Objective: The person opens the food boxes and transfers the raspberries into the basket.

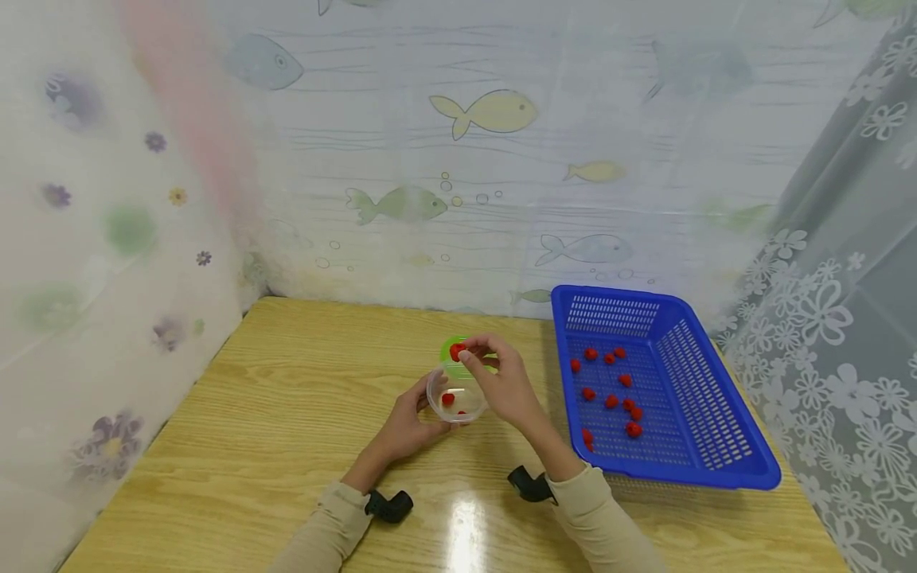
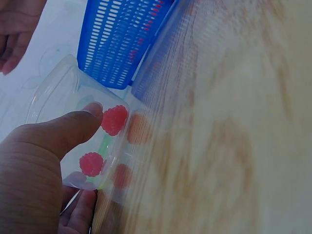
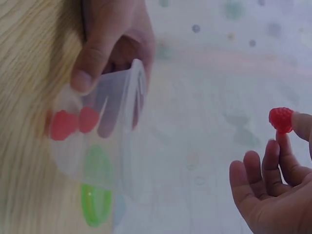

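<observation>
On the table my left hand (image 1: pixel 408 426) holds a clear plastic tub (image 2: pixel 83 92), thumb on one side and fingers round the other. Two red raspberries (image 2: pixel 115 120) lie at the tub's bottom, seen through its wall. Above the tub's far rim my right hand (image 1: pixel 505 386) pinches another raspberry (image 3: pixel 281 120) between thumb and forefinger, its other fingers loosely bent. That berry touches nothing but the fingers. Behind the tub is a round green piece (image 3: pixel 95 207), partly hidden; whether it is a lid I cannot tell.
To the right stands a blue perforated basket (image 1: pixel 673 469) with several raspberries (image 1: pixel 634 430) scattered over its floor. The wooden table (image 1: pixel 286 382) meets a fish-print curtain (image 1: pixel 401 263) at the back. Other patterned curtains hang at both sides.
</observation>
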